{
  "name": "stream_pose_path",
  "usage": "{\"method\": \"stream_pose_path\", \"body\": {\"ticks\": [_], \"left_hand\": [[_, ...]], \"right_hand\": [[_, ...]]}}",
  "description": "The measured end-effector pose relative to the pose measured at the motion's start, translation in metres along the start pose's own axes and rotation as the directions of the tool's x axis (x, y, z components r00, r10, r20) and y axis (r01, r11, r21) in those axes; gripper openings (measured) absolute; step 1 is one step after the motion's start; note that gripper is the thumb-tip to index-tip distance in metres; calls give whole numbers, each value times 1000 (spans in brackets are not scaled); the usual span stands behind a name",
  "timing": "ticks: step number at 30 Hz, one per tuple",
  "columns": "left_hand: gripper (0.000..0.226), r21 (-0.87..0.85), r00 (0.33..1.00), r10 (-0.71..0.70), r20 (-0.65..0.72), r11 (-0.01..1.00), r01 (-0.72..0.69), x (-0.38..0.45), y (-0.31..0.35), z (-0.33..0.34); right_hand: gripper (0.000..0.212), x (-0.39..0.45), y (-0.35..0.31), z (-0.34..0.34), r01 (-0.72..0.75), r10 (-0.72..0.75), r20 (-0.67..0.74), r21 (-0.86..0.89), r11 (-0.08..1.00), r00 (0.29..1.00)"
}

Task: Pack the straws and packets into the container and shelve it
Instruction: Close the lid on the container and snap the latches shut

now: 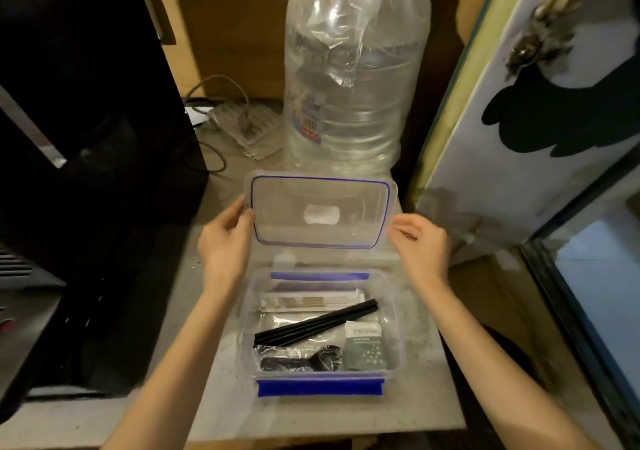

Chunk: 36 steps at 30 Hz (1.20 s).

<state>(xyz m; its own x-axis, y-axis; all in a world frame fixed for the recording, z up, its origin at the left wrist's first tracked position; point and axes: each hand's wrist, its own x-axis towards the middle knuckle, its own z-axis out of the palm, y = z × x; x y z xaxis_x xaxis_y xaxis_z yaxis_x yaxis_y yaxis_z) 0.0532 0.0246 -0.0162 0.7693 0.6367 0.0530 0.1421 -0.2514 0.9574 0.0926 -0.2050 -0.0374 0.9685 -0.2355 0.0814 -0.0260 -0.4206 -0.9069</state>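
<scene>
counter [221,411] pale, speckled; big water bottle [356,68] behind open container [394,331].

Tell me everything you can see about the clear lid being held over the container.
The lid is a clear plastic rectangle with rounded corners and a thin blue seal line running inside its edge. A pale patch shows at its centre. It is off the container, held tilted above and behind it. The left hand grips its left edge; the right hand is at its right edge. A big clear bottle stands behind it.
</scene>
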Motion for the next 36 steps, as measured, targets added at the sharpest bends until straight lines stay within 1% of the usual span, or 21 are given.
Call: {"method": "stream_pose_path", "body": {"ticks": [1,3,4,7,9,11,13,15,17,19,21,24,26,29,32,36], "left_hand": [[33,-77,1000,9,1,997,-8,-4,3,-4],[31,-208,1000,-3,20,978,7,-14,5,-10],[30,-246,1000,-3,24,969,9,-19,5,-12],[32,-288,999,27,26,958,-18,-38,3,-19],[29,-302,999,15,40,953,-2,-48,-2,-24],[17,-236,999,8,45,972,3,-57,-11,-30],[5,-128,998,3,57,992,4,-68,-21,-35],[24,-45,998,-15,65,999,17,-79,-28,-40],[33,-16,997,-16,78,1000,17,-88,-33,-45],[37,27,995,5,100,1000,-8,-94,-36,-50],[39,78,991,38,130,996,-48,-101,-41,-54],[40,159,988,84,129,982,-104,-110,-47,-59],[39,170,988,90,126,979,-111,-114,-51,-61],[36,156,992,53,115,985,-71,-117,-55,-64],[34,129,991,31,133,990,-49,-117,-56,-65],[28,88,983,-57,175,995,42,-110,-54,-63]], "right_hand": [[18,-7,-1,-3,-22,23,-8,121,992,1000],[29,-20,-5,-10,-92,103,-16,328,940,995],[31,-26,-6,-13,-124,140,-13,390,912,990],[20,-43,-4,-18,-207,222,26,487,849,975],[16,-52,1,-20,-245,264,36,516,821,964],[11,-60,7,-22,-251,278,28,527,812,960],[2,-69,12,-23,-248,273,24,502,828,962],[12,-79,18,-22,-261,275,39,467,845,961],[21,-88,24,-21,-267,269,59,434,860,961],[24,-96,30,-21,-253,247,69,407,877,967],[23,-103,37,-21,-205,198,58,385,900,978],[25,-111,45,-22,-136,132,36,363,922,991],[29,-115,46,-21,-108,98,49,341,934,994],[32,-116,46,-19,-78,58,75,308,948,995],[33,-114,47,-18,-54,39,63,265,963,997],[32,-112,48,-18,-52,38,61,254,966,997]]}}
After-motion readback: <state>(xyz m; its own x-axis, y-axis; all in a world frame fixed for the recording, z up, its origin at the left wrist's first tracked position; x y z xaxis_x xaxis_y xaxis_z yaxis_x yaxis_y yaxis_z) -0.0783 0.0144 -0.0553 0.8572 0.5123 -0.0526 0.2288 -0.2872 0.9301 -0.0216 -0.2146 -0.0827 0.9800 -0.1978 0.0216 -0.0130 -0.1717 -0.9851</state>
